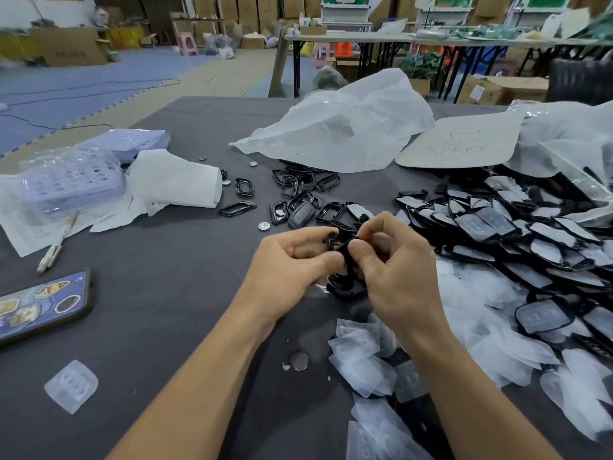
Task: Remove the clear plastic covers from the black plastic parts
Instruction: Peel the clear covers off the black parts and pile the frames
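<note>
My left hand (pixel 292 263) and my right hand (pixel 394 263) meet above the middle of the dark table (pixel 172 310), and both pinch one black plastic part (pixel 346 257) between thumbs and fingers. Most of that part is hidden by my fingers, so I cannot tell whether a clear cover is on it. To the right lies a big heap of black parts with clear covers (pixel 517 234). Bare black parts (pixel 298 194) are scattered behind my hands. Loose clear covers (pixel 371 360) pile up under my right forearm.
A phone (pixel 43 303) lies at the left edge, with one clear cover (pixel 71 385) near it. Lilac trays in plastic (pixel 71 180), white tissue (pixel 175 182), a large white bag (pixel 348 127) and a card (pixel 461 141) sit further back. Coin cells (pixel 298 360) dot the table.
</note>
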`<state>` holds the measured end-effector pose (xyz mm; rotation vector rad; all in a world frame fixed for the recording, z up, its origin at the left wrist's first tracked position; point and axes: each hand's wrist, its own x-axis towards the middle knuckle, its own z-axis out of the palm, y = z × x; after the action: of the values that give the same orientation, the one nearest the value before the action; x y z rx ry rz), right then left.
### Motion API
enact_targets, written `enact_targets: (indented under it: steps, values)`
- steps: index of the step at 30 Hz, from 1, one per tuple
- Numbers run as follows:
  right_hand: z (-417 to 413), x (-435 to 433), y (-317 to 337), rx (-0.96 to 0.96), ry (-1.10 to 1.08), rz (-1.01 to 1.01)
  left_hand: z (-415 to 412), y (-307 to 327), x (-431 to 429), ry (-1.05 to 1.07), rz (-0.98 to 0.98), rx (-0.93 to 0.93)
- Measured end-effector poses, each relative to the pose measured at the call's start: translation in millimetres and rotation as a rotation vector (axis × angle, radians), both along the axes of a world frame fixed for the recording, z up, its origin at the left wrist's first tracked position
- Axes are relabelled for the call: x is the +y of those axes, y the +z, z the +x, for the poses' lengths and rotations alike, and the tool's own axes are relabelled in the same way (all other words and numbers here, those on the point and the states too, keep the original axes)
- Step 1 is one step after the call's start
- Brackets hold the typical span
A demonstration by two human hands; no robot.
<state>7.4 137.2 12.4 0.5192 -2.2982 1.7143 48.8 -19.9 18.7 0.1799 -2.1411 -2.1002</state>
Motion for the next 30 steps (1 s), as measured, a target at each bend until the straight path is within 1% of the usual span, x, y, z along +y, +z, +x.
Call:
enact_targets:
  steps: [4, 7, 10, 13, 16, 19, 23, 27, 30]
  values:
    - [1, 3, 2, 0.002, 0.024, 0.097, -3, 1, -7, 0.063, -0.098, -0.007]
    - [3, 0, 2, -0.027, -0.1, 0.023, -1, 0, -5, 0.161, -0.104, -0.011]
    - [6, -4, 2, -0.087, -0.224, -0.072, -1, 1, 3, 0.277, 0.025, 0.003]
    - [9, -7, 4, -0.144, -0.247, -0.172, -2, 5, 18, 0.294, 0.231, -0.004]
    - [11, -8, 6, -0.13, -0.281, -0.129, -2, 6, 25, 0.29, 0.343, 0.006]
    - [10, -8, 6, -0.108, -0.327, -0.064, -1, 5, 25, 0.249, 0.336, 0.035]
    - [10, -8, 4, -0.137, -0.333, -0.098, -1, 5, 22, 0.15, 0.317, 0.037]
    - [8, -7, 6, -0.125, -0.284, -0.054, 1, 5, 21, 0.166, 0.288, 0.033]
    - [7, -5, 8, -0.124, -0.23, 0.046, 1, 3, 20, 0.2, 0.226, 0.015]
